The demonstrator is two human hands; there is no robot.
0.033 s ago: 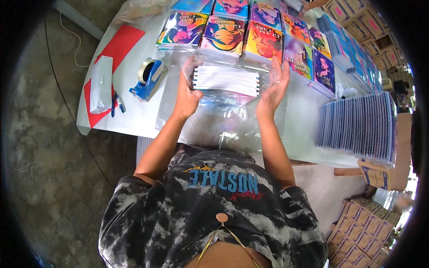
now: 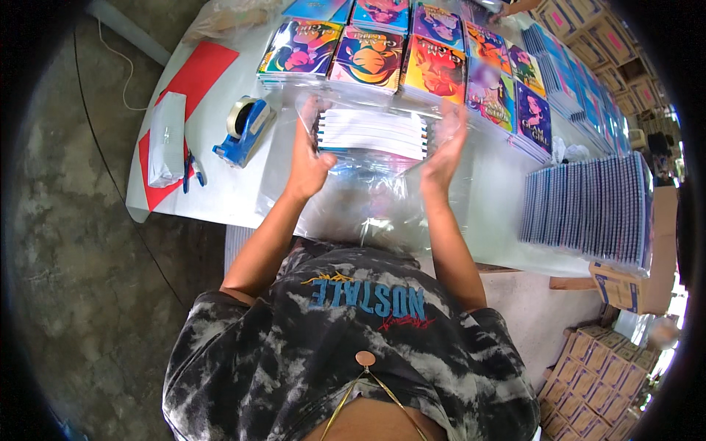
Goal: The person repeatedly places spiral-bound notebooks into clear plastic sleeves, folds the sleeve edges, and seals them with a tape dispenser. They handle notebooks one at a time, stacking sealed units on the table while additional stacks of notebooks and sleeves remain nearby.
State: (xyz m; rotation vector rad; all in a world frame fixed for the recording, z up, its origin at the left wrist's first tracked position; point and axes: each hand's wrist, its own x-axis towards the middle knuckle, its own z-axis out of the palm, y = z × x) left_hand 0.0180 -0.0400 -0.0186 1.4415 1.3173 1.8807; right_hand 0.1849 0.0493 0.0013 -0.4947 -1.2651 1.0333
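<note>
A stack of notebooks (image 2: 373,132) with white page edges toward me lies inside a clear plastic bag (image 2: 379,213), whose loose end spreads over the table's near edge. At the left end of the stack, my left hand (image 2: 312,158) holds it through the film, thumb toward me and fingers along the side. My right hand (image 2: 444,151) is at the right end with its fingers stretched out and slightly blurred. Its palm faces the stack; plastic film lies against it, and whether it presses the notebooks I cannot tell.
Beyond the bag are piles of colourful notebooks (image 2: 366,59). To the left stand a blue tape dispenser (image 2: 245,132), red sheets (image 2: 206,70), a white wrapped pack (image 2: 168,140) and pens (image 2: 193,170). Spiral-bound notebooks (image 2: 585,209) stand at right. Another person's hand (image 2: 515,7) shows at far right.
My right hand has shifted a little inward and its fingers have drawn closer to the stack's right end. My left hand and the stack stay almost where they were.
</note>
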